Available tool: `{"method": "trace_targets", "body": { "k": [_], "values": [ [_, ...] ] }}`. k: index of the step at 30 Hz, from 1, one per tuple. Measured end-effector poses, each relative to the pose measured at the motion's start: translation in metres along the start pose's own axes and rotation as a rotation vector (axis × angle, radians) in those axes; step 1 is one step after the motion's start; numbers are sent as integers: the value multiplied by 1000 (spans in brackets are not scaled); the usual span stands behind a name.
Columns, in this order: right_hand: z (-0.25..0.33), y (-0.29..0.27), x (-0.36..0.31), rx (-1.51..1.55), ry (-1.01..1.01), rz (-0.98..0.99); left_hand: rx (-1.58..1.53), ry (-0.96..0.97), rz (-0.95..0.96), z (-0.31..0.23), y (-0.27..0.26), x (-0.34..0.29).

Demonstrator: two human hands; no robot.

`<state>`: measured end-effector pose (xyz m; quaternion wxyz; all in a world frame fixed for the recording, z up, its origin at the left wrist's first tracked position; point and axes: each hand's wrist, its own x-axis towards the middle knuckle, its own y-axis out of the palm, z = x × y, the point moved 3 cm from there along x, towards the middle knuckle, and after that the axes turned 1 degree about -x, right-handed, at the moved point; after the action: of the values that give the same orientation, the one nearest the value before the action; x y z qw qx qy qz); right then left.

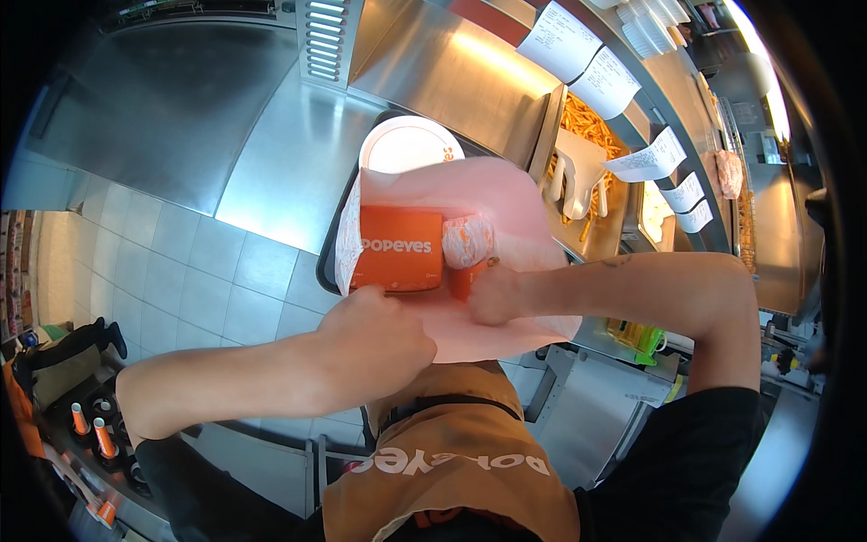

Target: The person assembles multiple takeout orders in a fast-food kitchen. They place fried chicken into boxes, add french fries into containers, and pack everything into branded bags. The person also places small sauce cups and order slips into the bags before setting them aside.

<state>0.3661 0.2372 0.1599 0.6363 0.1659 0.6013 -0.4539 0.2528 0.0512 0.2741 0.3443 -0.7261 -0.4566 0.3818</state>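
A pale pink, thin bag (515,190) lies spread open in front of me, its side facing me pulled wide. Inside it sits an orange box (402,248) with white lettering. Right of the box is a rounded item in printed white-and-orange wrapping (469,239). Below that shows part of a small orange carton (461,282). My left hand (384,325) is closed at the bag's near edge, just below the box. My right hand (498,294) reaches into the bag with curled fingers against the small carton; its fingertips are partly hidden.
A dark tray (327,266) lies beneath the bag, with a round white lid (411,144) at its far side. At right, a fries bin (591,126) holds a white scoop (575,172). Paper slips (607,81) hang along the shelf. Orange-and-white cups (104,438) stand at lower left.
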Motion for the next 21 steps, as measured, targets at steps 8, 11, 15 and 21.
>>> {"method": "trace_targets", "body": {
  "k": [8,11,15,21],
  "values": [
    [-6,5,-1,55,35,12,77,-6,-56,-2,-2,2],
    [-11,-14,-6,139,25,-74,91,-8,42,-3,-4,4],
    [-10,-53,-44,235,99,-176,54,24,-37,-17,-24,7],
    [0,44,-219,1091,131,-1227,-423,238,-527,-81,-48,3]
  ]
}}
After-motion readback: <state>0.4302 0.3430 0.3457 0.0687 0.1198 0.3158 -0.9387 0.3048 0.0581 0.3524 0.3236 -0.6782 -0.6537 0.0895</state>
